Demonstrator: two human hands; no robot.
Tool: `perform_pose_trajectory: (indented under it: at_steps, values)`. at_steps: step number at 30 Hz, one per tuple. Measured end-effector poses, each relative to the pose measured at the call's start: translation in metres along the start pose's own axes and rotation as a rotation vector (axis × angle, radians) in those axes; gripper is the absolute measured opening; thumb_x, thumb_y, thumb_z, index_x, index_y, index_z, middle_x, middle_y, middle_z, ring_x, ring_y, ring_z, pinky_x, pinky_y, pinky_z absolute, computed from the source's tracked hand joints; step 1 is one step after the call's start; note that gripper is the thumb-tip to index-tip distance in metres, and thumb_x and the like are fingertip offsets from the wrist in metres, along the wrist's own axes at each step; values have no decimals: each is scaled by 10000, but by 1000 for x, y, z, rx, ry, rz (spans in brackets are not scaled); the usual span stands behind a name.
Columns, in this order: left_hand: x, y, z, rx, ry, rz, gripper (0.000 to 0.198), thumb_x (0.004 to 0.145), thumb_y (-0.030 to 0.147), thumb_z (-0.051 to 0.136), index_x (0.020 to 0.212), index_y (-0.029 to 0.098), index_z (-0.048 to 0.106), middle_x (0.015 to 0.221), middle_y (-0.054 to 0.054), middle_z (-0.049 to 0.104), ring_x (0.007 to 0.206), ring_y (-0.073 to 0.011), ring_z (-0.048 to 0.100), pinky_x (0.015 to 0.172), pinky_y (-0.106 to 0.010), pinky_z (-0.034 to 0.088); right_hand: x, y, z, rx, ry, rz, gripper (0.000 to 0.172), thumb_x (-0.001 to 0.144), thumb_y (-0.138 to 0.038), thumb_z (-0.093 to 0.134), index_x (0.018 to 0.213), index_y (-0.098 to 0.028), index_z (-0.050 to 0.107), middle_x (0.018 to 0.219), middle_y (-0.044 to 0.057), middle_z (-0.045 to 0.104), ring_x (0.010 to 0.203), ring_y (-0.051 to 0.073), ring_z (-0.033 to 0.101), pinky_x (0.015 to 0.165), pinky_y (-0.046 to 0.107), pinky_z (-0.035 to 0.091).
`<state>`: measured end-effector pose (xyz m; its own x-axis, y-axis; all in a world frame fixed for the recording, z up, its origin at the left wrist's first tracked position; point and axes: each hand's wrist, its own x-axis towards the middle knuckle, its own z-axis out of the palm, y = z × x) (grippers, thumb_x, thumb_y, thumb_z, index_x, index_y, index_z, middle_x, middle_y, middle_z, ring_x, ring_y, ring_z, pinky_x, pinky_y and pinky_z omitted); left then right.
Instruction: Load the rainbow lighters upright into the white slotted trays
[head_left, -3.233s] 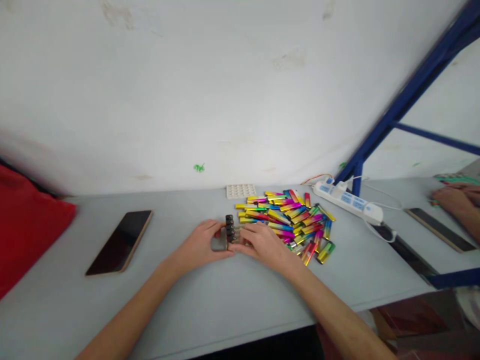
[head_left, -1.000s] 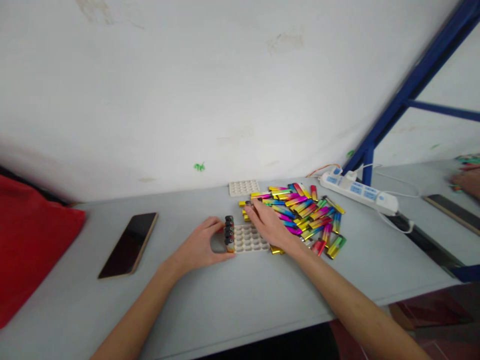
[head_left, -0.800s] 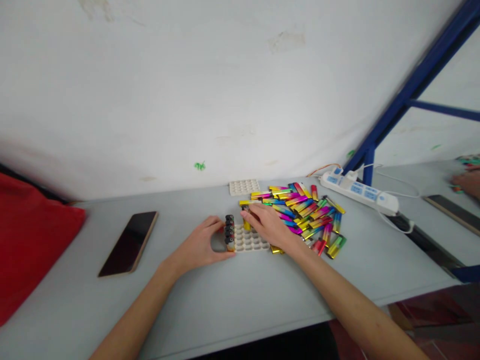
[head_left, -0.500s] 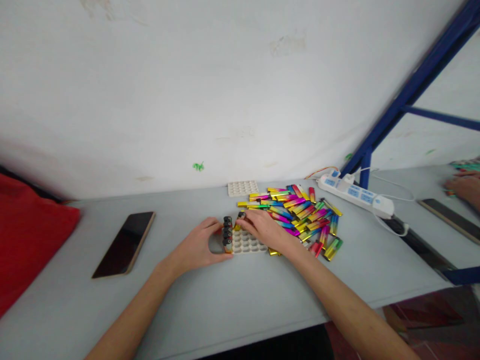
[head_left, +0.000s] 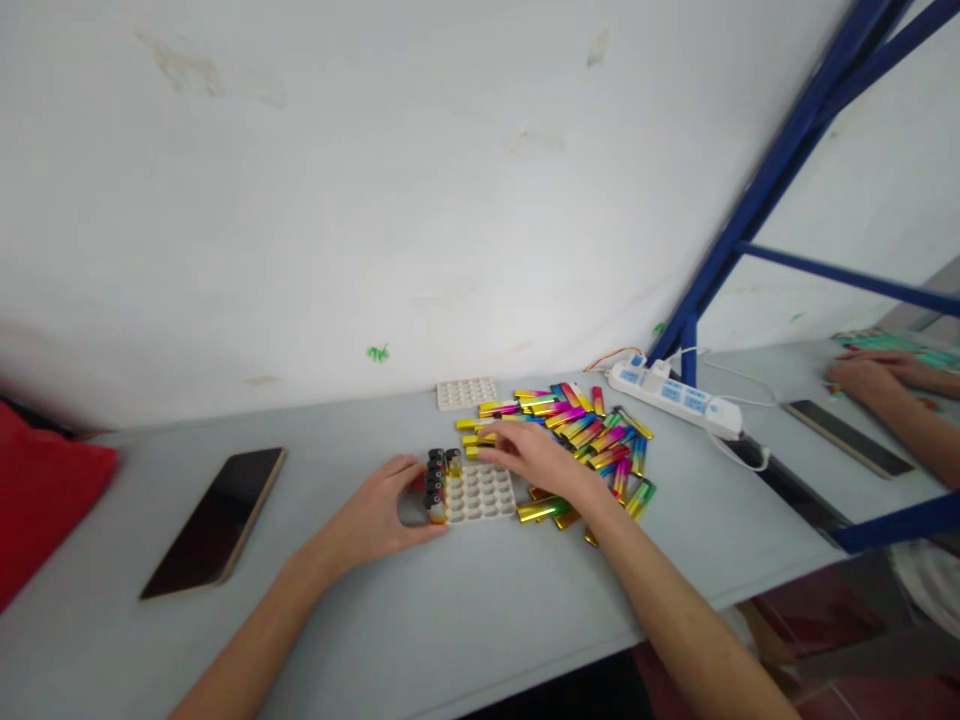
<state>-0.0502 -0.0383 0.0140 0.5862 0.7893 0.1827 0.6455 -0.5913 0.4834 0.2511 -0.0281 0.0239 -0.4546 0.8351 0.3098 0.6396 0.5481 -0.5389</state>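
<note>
A white holed tray (head_left: 480,495) lies on the table, with a row of black-topped lighters (head_left: 436,478) upright along its left end. One more upright lighter (head_left: 454,463) stands at the start of the second row. My left hand (head_left: 375,508) is curled around the tray's left end, thumb at the near corner and fingers at the far side, against the lighters. Just beyond the tray, my right hand (head_left: 529,455) is over the edge of a pile of shiny multicoloured lighters (head_left: 585,430). Its thumb and forefinger are apart by the yellow ends; I see no lighter lifted.
Behind lies a second holed tray (head_left: 466,393) near the wall. A phone (head_left: 214,520) and a red cloth (head_left: 45,500) are at left. A white power strip (head_left: 675,397) with cables sits right, by a blue metal frame (head_left: 720,260). Another person's hands (head_left: 874,370) work beyond it.
My right hand has let go of a lighter, now standing in the tray's second row, and moved right to the pile's edge. My left hand stays at the tray. The view has shifted right.
</note>
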Motion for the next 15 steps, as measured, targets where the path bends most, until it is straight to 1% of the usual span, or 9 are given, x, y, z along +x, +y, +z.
perform_pose_trajectory:
  at_steps: [2, 3, 5, 7, 9, 11, 13, 15]
  values:
    - [0, 0, 1, 0, 8, 14, 468, 742, 541, 905, 1038, 233, 713, 1110, -91, 746, 1009, -316, 712, 939, -445, 613, -9, 20, -16, -45, 89, 91, 187, 1084, -333, 704, 1179, -176, 740, 1041, 78, 780, 905, 209, 711, 854, 323, 518]
    - [0, 0, 1, 2, 10, 19, 465, 737, 542, 908, 1029, 237, 711, 1096, -93, 744, 999, -319, 711, 929, -450, 615, -13, 29, -23, -87, 110, 135, 156, 1069, -304, 721, 1139, -167, 748, 1069, 96, 783, 949, 226, 713, 884, 342, 519]
    - [0, 1, 1, 4, 6, 17, 455, 740, 532, 907, 1023, 239, 705, 1088, -98, 740, 998, -326, 710, 918, -451, 618, -21, 45, -33, -134, 70, 199, 140, 1024, -295, 776, 1070, -164, 760, 1063, 102, 787, 979, 246, 709, 893, 357, 520]
    - [-1, 3, 0, 5, -6, 1, 452, 748, 527, 901, 1022, 228, 702, 1086, -102, 737, 1005, -329, 709, 918, -450, 619, -26, 54, -39, -130, -4, 240, 174, 985, -321, 822, 1041, -167, 763, 1033, 91, 785, 937, 241, 705, 851, 345, 526]
    - [-1, 4, -2, 1, -14, -13, 467, 753, 535, 896, 1032, 213, 705, 1088, -105, 736, 1014, -331, 710, 927, -453, 619, -28, 57, -40, -128, -53, 256, 147, 989, -302, 809, 1036, -170, 766, 1029, 86, 780, 912, 229, 706, 835, 335, 531]
    - [0, 4, -2, 1, -17, -17, 480, 749, 558, 893, 1020, 207, 709, 1068, -103, 738, 1001, -330, 713, 922, -459, 622, -27, 56, -39, -177, -58, 255, 74, 1010, -231, 758, 1050, -169, 771, 1086, 103, 780, 992, 237, 715, 898, 343, 535]
    - [-1, 3, -2, 3, -3, -12, 491, 739, 570, 898, 1018, 211, 714, 1073, -103, 747, 1003, -334, 720, 928, -465, 625, -26, 52, -37, -254, -62, 272, 87, 1013, -187, 731, 1086, -163, 772, 1154, 127, 778, 1077, 254, 715, 956, 355, 528]
    - [-1, 1, 0, 7, 17, -4, 513, 729, 582, 905, 1038, 216, 721, 1098, -108, 759, 1026, -342, 727, 947, -474, 626, -25, 48, -35, -325, -81, 303, 125, 1011, -210, 742, 1119, -153, 766, 1191, 148, 776, 1108, 278, 714, 968, 366, 522]
